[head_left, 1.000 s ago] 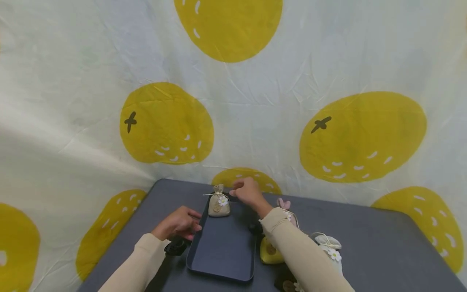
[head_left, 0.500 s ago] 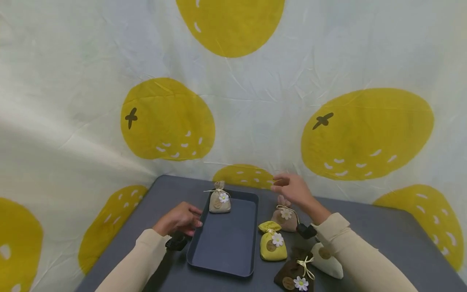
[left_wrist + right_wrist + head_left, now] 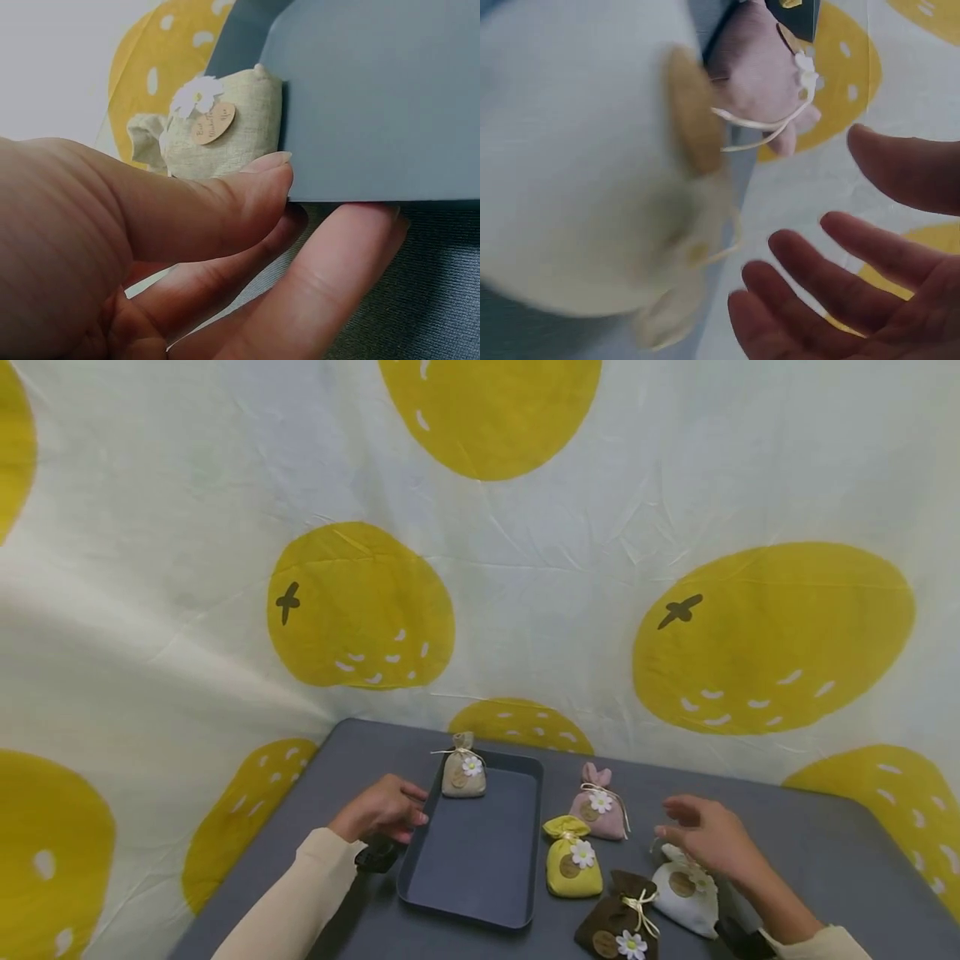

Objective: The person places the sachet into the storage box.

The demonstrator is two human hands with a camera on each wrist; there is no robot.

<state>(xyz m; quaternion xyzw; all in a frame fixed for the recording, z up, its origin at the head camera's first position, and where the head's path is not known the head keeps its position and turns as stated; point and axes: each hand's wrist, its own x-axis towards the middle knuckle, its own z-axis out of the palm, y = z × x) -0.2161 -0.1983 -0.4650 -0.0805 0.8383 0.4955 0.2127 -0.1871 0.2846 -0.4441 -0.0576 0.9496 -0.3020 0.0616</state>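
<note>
The right hand [image 3: 708, 839] hovers with fingers spread and relaxed just above the white pouch [image 3: 686, 893], holding nothing. Left of it lie the brown pouch [image 3: 618, 927], yellow pouch [image 3: 572, 868] and pink pouch [image 3: 597, 802]. The left hand [image 3: 384, 810] pinches the tray [image 3: 480, 893] rim between thumb and fingers. Beyond it, a beige pouch [image 3: 462, 772] stands in the tray's far corner on the desk [image 3: 825, 852].

Pouch [image 3: 462, 774] in tray [image 3: 480, 893], four pouches [image 3: 573, 867] rightward
</note>
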